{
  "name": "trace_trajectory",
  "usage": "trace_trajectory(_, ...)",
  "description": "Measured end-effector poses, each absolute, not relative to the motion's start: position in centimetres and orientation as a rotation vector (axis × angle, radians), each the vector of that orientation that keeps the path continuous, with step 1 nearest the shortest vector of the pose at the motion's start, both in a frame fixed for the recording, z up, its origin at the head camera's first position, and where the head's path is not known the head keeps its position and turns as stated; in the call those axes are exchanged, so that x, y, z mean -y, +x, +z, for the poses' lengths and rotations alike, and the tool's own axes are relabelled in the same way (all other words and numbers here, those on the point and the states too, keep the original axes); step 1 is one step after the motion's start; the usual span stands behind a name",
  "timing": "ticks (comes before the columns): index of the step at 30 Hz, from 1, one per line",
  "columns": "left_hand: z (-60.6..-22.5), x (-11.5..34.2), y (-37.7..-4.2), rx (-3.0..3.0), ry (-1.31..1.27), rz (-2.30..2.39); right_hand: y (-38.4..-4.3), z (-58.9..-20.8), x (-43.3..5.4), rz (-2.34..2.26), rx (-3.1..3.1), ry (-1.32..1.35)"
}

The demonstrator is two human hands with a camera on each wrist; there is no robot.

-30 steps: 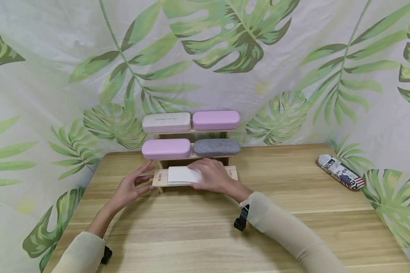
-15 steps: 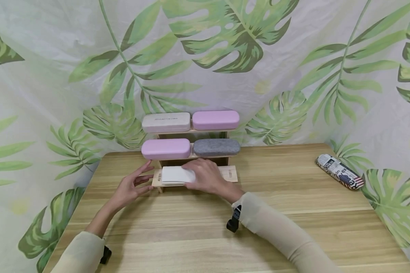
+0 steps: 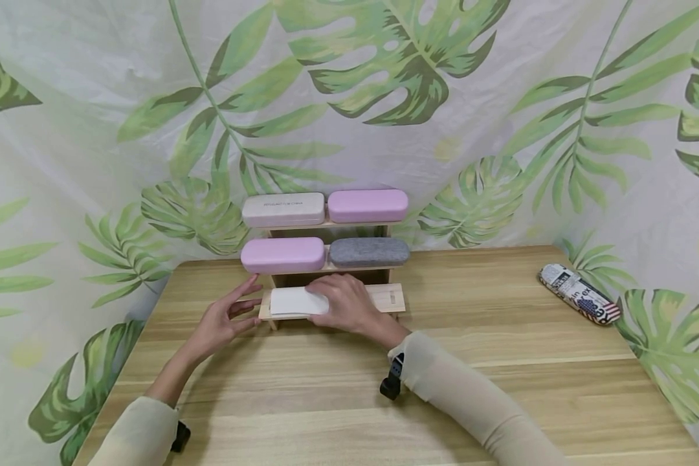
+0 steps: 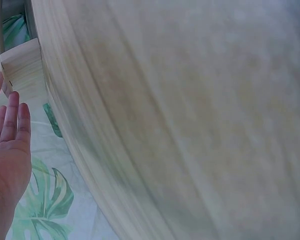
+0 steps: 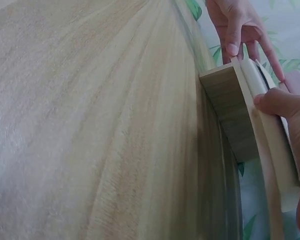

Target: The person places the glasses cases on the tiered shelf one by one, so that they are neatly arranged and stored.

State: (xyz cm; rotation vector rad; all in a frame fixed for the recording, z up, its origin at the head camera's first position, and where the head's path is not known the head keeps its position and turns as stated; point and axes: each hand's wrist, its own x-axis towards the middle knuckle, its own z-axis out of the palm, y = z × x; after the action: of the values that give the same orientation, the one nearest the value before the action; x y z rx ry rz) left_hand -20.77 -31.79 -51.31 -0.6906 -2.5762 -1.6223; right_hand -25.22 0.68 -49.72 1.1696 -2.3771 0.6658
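Note:
In the head view my right hand (image 3: 349,304) grips a white glasses case (image 3: 294,301) from above, thumb at its front side and fingers over the back. The case lies along the lowest tier of a small wooden stepped shelf (image 3: 389,297), towards its left end; its right part is hidden under the hand. In the right wrist view the thumb presses on the side of the case (image 5: 275,145), below its dark seam. My left hand (image 3: 224,323) is at the shelf's left end, fingers extended and spread, fingertips right at the board's edge.
Above, the middle tier bears a pink case (image 3: 283,254) and a grey fabric case (image 3: 369,252). On the top tier sit a pale grey case (image 3: 284,209) and another pink case (image 3: 368,205). A printed case (image 3: 580,293) lies at the table's right. A leaf-patterned cloth hangs behind.
My right hand has slid the white case leftwards along the lowest tier, baring more of the board's right end. The left hand has stayed in place.

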Motion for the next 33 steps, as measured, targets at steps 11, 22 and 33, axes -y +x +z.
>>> trace_trajectory(11, -51.3, 31.7, -20.8, 2.561, -0.710, -1.620, -25.7, -50.7, -0.4, 0.793, 2.295, 1.143)
trace_trajectory(22, -51.4, 31.7, -20.8, 2.572, -0.697, -1.596, -25.7, -51.0, 0.5, 0.784, 2.271, 1.098)
trace_trajectory(33, -51.3, 31.7, -20.8, 2.583, -0.690, -1.602, -25.3, -51.0, 1.5, 0.730, 2.314, 1.027)
